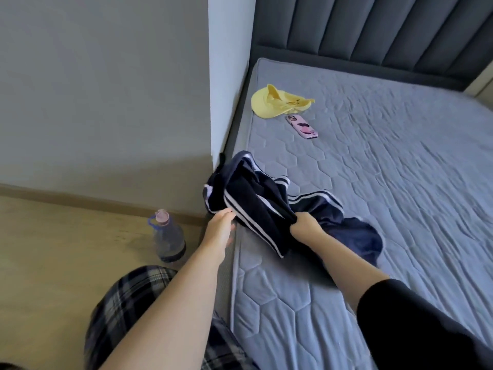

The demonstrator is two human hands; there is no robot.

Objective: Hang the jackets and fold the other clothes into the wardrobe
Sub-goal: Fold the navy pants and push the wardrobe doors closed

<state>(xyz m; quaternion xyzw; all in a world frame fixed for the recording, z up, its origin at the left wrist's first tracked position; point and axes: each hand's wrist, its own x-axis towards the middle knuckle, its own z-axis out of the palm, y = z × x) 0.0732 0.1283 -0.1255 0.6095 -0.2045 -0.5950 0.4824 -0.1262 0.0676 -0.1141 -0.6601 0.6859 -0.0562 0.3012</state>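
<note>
— Two hands on one garment, am I reading that right?

— Yes. The right hand has its fingers curled round a bunched fold of the navy garment, the one with white stripes along its seams. The left hand touches the striped edge on the other side; its fingers look fairly straight, though whether they pinch the cloth I cannot tell.

— Where does the garment sit?

— At the near left corner of the mattress, partly lifted between the hands, with the rest crumpled on the quilted surface to the right of the right wrist.

— Anything else on the bed?

— A yellow cap lies farther up near the mattress's left edge, and a pink phone rests just beside it, toward the near side. A dark padded headboard stands behind.

— And off the bed?

— A clear water bottle with a pink lid stands upright on the wooden floor, near the bed's corner. Plaid trousers show at the bottom, under the left forearm.
</note>
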